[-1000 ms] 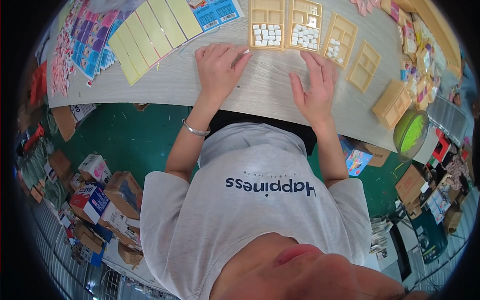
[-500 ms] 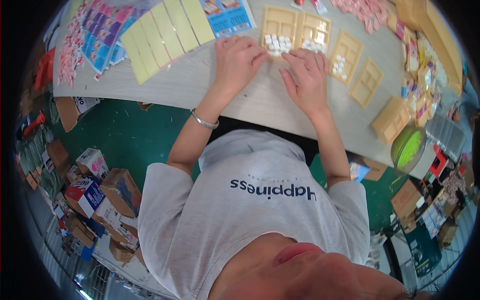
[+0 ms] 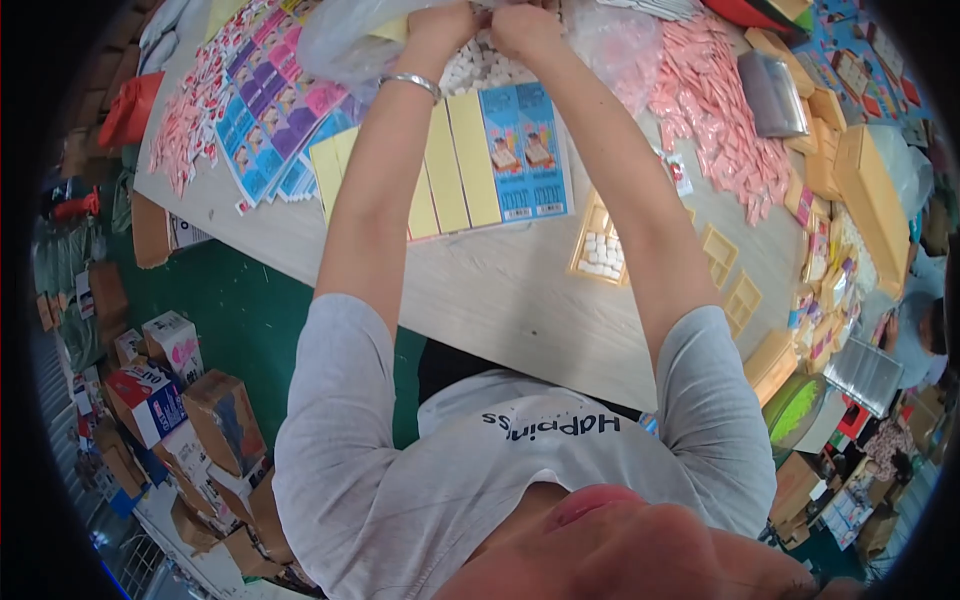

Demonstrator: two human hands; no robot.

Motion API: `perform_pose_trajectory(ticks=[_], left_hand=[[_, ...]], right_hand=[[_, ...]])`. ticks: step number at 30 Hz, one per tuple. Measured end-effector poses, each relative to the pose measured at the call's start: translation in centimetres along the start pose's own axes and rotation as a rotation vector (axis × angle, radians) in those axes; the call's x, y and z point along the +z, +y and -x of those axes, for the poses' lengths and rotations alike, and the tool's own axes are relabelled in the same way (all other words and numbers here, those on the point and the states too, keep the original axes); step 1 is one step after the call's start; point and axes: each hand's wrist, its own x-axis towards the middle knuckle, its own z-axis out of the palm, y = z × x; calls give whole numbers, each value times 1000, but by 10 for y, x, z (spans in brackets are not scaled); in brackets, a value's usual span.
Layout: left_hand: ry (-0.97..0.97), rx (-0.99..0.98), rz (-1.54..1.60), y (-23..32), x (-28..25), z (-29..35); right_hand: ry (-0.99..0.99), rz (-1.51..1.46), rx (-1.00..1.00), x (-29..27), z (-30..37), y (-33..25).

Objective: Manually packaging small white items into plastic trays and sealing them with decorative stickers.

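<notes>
Both arms stretch to the far side of the table, over a heap of small white blocks in a clear plastic bag. My left hand, below a silver bangle, has curled fingers at the left of the heap. Close beside it, my right hand is also curled in at the blocks. What the fingertips pinch, if anything, is hidden. Nearer to me, a cream compartment tray holds white blocks in one section; my right forearm covers part of the trays there.
Printed yellow-and-blue card sheets lie under my arms. Purple and blue sheets are at the left, beside small red-and-white packets. Pink sachets are piled right. More cream trays and a bowl of green pieces lie beyond.
Both hands have left the compartment trays and reached far forward to the bag of white blocks. The view has shifted, so the trays now appear lower.
</notes>
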Motion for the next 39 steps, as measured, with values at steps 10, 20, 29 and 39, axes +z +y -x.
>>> perform_pose_trajectory(ticks=[10,20,29,39], left_hand=[[573,307,393,-39,32,7],[299,13,-168,-54,48,-16],[-133,39,-420,-50,29,-47],[-38,-346,917,-165,10,-43]], right_hand=[[104,65,-48,24,-36,14],[260,-39,-14,27,-29,16],[460,-90,79,27,22,35],[218,-1530,491,1,7,-19]])
